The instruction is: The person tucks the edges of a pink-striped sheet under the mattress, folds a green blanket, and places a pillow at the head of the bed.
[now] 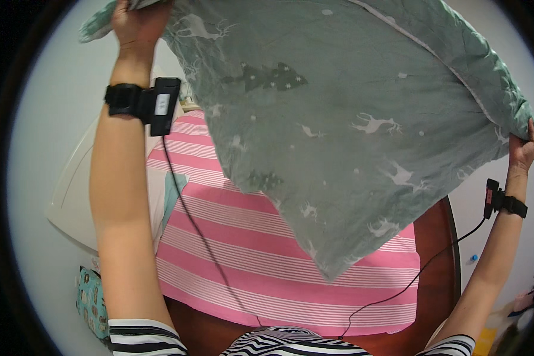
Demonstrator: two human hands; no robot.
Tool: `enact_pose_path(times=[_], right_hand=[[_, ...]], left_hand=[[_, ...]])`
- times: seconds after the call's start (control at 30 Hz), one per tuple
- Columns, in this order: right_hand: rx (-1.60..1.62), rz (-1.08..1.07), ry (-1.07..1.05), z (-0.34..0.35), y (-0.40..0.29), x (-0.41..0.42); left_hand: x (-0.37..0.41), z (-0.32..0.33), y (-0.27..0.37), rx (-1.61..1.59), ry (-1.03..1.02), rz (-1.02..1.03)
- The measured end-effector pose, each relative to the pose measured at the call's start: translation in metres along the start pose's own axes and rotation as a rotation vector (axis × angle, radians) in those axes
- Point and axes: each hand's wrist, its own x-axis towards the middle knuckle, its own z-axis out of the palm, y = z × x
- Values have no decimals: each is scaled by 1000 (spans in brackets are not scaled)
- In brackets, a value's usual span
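A grey-green cloth cover [320,133], printed with white reindeer and dark fir trees, hangs spread in the air between my raised arms. My left hand [142,22] grips its upper left part at the picture's top edge, where the fingertips are cut off. At the far right my right hand [524,149] clasps the cover's bunched edge, one finger lying along the outside. A pale seam or piping runs across the upper right of the cloth. One corner droops low in the middle, above a pink-and-white striped sheet [249,276].
The sheet lies on a bed with a dark reddish wood frame [438,249]. A cream headboard [73,200] stands at left, with a teal patterned bag [92,302] below it. Black wrist devices [164,107] trail cables [200,231] toward my body. Assorted items crowd the lower right.
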Motion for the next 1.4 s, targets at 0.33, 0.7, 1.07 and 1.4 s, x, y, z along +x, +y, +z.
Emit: enact_pose_path(times=[0.33,0.7,1.07,1.4], right_hand=[[-154,430,-343,13,13,34],[-519,941,-386,-11,71,21],[-578,1649,-587,-102,32,-29],[-687,1918,-646,-128,138,-9]], left_hand=[[-76,-58,40,164,882,-88],[-130,-54,47,303,1214,-179],[-176,79,119,678,1599,-551],[-217,-21,100,523,1537,-949]])
